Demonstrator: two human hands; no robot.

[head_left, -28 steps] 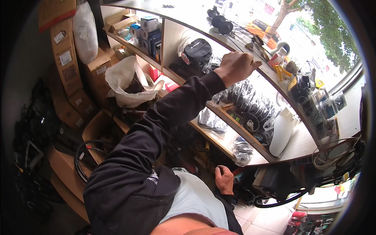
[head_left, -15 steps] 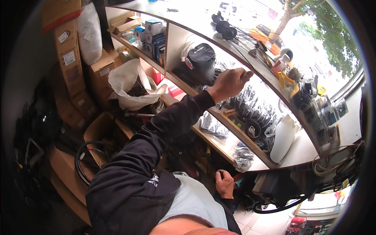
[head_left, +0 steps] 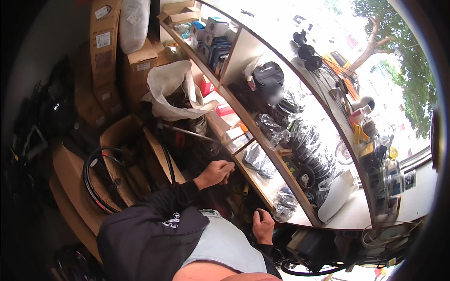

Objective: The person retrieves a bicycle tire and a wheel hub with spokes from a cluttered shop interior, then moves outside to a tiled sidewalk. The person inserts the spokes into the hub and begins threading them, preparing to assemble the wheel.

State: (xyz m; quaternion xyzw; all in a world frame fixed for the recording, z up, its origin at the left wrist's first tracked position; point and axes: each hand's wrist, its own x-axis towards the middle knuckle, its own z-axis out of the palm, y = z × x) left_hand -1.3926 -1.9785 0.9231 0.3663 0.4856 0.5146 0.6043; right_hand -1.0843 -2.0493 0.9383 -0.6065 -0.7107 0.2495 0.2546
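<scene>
My left hand, in a dark sleeve, hovers over the dark gap in front of the shelf unit. Its fingers are curled closed, and whatever they may hold is hidden. Lower and to the right, my right hand is also closed, thumb against the bent fingers, with nothing visible in its grasp. It is close to a clear plastic-wrapped bundle on the lower shelf. Beyond my left hand, a long metal bar slants below a white sack. Neither hand touches the shelves.
The wooden shelf unit curves across from upper left to lower right, holding small boxes, a black bag and plastic-wrapped black parts. A bicycle wheel leans among cardboard boxes on the left. Cables hang at right.
My left hand has drawn back from over the upper shelf toward my body, staying closed. My right hand keeps nearly the same pose. The whole view has shifted.
</scene>
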